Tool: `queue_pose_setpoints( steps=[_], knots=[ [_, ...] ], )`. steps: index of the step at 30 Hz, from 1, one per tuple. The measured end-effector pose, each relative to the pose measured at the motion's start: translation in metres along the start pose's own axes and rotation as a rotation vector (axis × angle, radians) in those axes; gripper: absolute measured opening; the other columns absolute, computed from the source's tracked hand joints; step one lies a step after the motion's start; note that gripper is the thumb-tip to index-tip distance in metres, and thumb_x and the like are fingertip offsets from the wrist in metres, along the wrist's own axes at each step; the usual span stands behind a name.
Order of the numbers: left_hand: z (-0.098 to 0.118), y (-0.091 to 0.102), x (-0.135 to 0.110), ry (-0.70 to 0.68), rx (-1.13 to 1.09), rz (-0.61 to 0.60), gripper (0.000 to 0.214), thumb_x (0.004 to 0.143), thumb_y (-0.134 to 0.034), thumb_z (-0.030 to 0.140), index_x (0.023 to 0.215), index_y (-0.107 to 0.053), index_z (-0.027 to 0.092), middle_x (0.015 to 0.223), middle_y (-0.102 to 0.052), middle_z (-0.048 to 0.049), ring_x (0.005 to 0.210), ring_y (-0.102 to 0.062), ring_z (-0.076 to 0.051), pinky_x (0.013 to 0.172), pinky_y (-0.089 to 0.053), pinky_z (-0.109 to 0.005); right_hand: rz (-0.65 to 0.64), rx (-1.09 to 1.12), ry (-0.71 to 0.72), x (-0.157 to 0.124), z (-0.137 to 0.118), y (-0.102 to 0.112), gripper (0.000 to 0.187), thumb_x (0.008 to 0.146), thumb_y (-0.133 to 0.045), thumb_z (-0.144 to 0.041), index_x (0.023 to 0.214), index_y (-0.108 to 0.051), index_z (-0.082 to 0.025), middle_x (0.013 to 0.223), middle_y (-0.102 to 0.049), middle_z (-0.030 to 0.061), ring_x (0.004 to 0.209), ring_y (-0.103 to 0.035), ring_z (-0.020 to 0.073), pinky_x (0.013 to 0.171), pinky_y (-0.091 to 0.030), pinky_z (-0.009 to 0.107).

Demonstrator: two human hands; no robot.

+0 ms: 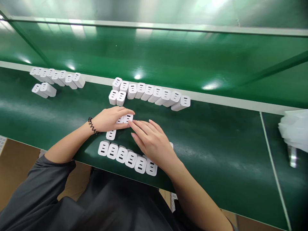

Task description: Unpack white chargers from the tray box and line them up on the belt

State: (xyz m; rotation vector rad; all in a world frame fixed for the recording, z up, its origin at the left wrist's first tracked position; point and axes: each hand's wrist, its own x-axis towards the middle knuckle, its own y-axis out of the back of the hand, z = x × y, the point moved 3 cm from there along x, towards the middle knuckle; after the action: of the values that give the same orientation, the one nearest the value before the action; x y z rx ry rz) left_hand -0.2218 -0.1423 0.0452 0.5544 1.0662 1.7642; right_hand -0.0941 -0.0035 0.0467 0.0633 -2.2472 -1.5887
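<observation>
My left hand point(111, 119), with a black coiled band point(92, 125) on the wrist, spans a pair of white USB chargers point(128, 118). Its fingers lie along their far side and its thumb along the near side. The left charger of this pair is partly covered. My right hand point(152, 138) has its fingers stretched out, and one fingertip touches the near corner of the right charger. Another charger point(111, 134) stands just below my left hand. Nearer to me is a row of several chargers point(122, 154), ports up. Part of one more white piece point(171, 145) shows behind my right hand.
Along the back ledge of the green bench point(216, 160) stands a row of several chargers point(149, 92), with two in front of its left end. Another group point(57, 77) is at the far left. White translucent bags point(295, 130) hang at the right edge.
</observation>
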Motion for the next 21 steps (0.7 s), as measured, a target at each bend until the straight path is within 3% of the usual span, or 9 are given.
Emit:
queue_pose_setpoints(
  steps=[4,9,17,21],
  knots=[
    [-0.01,0.009,0.0,-0.002,-0.027,-0.043,0.044,0.092,-0.055,0.045,0.13,-0.053,0.021,0.13,-0.061,-0.0061,0.115,-0.059,-0.02,0.092,-0.047,-0.03,0.044,0.039,0.107,0.001,-0.012,0.004,0.03,0.099,-0.049,-0.021,0.127,-0.061,-0.015,0.126,-0.066,0.0111,0.115,-0.061,0.026,0.104,-0.046,0.048],
    [-0.02,0.018,-0.001,0.007,-0.042,-0.087,0.047,0.09,-0.058,0.044,0.131,-0.054,0.021,0.131,-0.061,-0.0065,0.116,-0.059,-0.02,0.096,-0.045,-0.029,-0.109,0.127,0.334,-0.002,-0.033,0.0,0.033,0.101,-0.05,-0.028,0.131,-0.059,-0.018,0.139,-0.058,0.0066,0.13,-0.051,0.0249,0.111,-0.042,0.05],
    [-0.029,0.035,-0.008,0.001,-0.065,-0.166,0.045,0.089,-0.058,0.043,0.128,-0.056,0.019,0.134,-0.059,-0.0057,0.116,-0.058,-0.019,0.096,-0.042,-0.026,-0.061,0.039,0.288,-0.003,-0.028,0.004,0.027,0.101,-0.05,-0.026,0.116,-0.066,-0.011,0.115,-0.07,0.0112,0.115,-0.061,0.0256,0.104,-0.048,0.049],
    [-0.031,0.042,-0.014,0.007,-0.065,-0.279,0.044,0.089,-0.058,0.041,0.127,-0.055,0.019,0.128,-0.062,-0.0051,0.11,-0.06,-0.017,0.088,-0.043,-0.022,-0.066,0.048,0.281,-0.002,-0.027,-0.001,0.028,0.101,-0.05,-0.028,0.122,-0.064,-0.015,0.126,-0.065,0.011,0.119,-0.059,0.0247,0.106,-0.047,0.047]
  ],
)
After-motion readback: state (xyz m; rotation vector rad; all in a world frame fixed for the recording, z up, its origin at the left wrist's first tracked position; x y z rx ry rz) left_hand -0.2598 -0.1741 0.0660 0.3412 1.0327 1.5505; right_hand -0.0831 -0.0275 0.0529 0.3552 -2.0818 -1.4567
